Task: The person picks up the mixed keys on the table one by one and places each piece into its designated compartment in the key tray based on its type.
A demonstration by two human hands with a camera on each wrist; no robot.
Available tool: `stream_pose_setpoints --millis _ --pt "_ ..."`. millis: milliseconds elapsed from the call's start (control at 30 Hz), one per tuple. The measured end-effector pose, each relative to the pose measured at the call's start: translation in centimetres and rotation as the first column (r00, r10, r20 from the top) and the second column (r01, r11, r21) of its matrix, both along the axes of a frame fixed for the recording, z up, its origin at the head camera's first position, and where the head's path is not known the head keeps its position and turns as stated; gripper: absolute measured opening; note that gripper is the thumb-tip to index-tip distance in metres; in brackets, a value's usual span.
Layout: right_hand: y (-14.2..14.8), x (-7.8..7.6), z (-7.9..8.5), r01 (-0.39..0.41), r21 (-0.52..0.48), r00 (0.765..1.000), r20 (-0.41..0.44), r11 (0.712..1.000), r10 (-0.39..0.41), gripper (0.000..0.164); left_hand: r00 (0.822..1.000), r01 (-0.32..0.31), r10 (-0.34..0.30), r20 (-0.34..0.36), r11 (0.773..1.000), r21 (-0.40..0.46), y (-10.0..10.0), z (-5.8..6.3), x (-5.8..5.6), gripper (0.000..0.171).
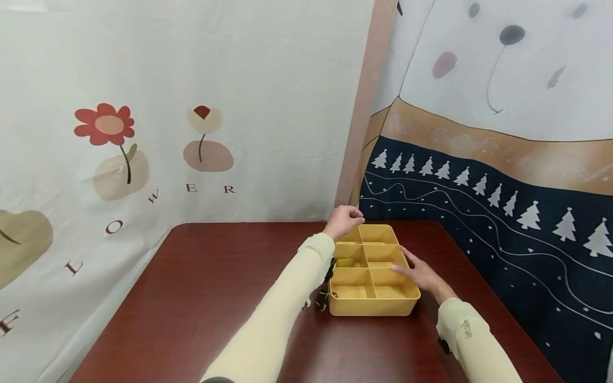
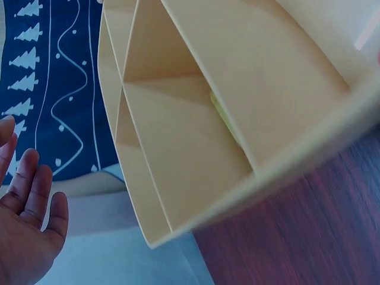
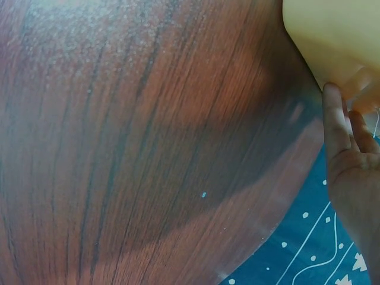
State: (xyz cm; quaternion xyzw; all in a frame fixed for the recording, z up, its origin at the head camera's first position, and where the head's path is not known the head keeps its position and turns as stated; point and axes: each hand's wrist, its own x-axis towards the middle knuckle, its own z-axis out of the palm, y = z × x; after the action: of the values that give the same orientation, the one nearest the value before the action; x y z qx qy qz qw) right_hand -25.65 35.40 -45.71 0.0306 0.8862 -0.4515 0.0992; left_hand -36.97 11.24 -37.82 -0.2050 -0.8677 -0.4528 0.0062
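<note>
While the left hand (image 1: pixel 342 221) hovers near the far end of the box (image 1: pixel 373 307), fingers loose and empty, the right hand (image 1: pixel 422 275) pinches its right wall (image 1: pixel 414 286). This one box, on the table (image 1: pixel 230 298), has six compartments (image 1: pixel 390 292): one yellow thing (image 1: pixel 345 262) lies middle-left, one red thing (image 1: pixel 335 294) near-left.

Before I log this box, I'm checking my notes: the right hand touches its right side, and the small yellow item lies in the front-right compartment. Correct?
No: the small yellow item lies in the middle-left compartment, as the head view shows. The right hand does touch the box on its right.
</note>
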Motion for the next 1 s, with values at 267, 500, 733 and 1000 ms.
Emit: stream_pose_setpoints --millis 267,500,733,1000 --pt "0.4 0.0 -0.3 -0.012 0.022 1.000 0.003 1.000 0.012 0.093 1.000 0.010 -0.010 0.002 0.999 0.032 -2.7 0.1 -0.1 0.012" --pt "0.3 0.1 0.1 -0.020 0.007 1.000 -0.002 1.000 0.020 0.090 1.000 -0.007 0.006 0.025 0.999 0.038 -5.4 -0.3 0.0 0.012" --pt "0.2 0.0 0.1 -0.031 0.011 1.000 -0.003 0.999 0.031 0.090 1.000 -0.015 0.015 0.003 0.999 0.030 -8.3 -1.1 0.4 0.011" --pt "0.0 0.0 0.1 -0.043 0.007 0.999 -0.008 0.999 0.043 0.089 1.000 -0.021 0.020 0.012 0.999 0.032 -10.5 -1.7 1.3 0.012"
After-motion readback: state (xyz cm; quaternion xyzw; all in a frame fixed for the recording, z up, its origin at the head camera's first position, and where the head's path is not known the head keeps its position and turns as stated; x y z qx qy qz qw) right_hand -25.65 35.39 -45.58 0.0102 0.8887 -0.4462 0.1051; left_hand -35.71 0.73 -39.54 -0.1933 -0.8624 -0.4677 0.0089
